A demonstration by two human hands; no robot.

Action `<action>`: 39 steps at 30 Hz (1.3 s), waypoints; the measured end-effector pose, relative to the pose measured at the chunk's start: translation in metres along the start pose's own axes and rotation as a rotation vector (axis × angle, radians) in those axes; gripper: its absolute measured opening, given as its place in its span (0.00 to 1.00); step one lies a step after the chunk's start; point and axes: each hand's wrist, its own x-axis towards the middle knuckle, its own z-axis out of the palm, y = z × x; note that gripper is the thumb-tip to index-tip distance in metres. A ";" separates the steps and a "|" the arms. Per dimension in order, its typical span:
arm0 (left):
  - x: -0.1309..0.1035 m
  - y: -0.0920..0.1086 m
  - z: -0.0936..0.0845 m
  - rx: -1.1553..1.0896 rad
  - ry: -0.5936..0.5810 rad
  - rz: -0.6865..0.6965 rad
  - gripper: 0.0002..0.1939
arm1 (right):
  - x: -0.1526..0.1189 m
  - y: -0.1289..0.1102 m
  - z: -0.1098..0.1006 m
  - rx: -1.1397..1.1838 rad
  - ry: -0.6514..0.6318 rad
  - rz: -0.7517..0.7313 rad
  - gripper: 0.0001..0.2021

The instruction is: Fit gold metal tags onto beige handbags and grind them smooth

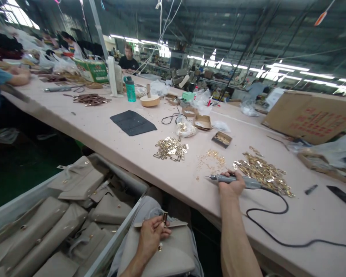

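Screwdriver (252, 182) in right grip (232, 185), plate (165, 217) in left grip (151, 234)

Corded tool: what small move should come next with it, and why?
Probably touch the corded tool to the small gold bits: the right hand grips it, tip near them, while the left hand holds a metal plate over the bag.

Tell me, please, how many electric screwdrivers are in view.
2: one electric screwdriver in the right hand, and a second screwdriver lying near the brown strips; more may be hidden.
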 end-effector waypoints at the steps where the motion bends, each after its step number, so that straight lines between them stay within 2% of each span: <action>1: 0.001 0.000 0.000 0.000 0.001 -0.005 0.29 | 0.003 0.005 -0.001 0.010 0.008 -0.008 0.11; 8: 0.006 -0.005 -0.001 0.000 -0.011 -0.003 0.29 | 0.015 0.025 0.006 0.048 0.019 -0.038 0.10; 15: 0.010 -0.009 -0.001 0.004 -0.008 -0.005 0.28 | 0.016 0.038 0.012 0.026 0.013 -0.054 0.11; 39: 0.010 -0.010 -0.003 0.004 -0.002 -0.030 0.32 | 0.012 0.042 0.016 -0.005 0.009 -0.077 0.09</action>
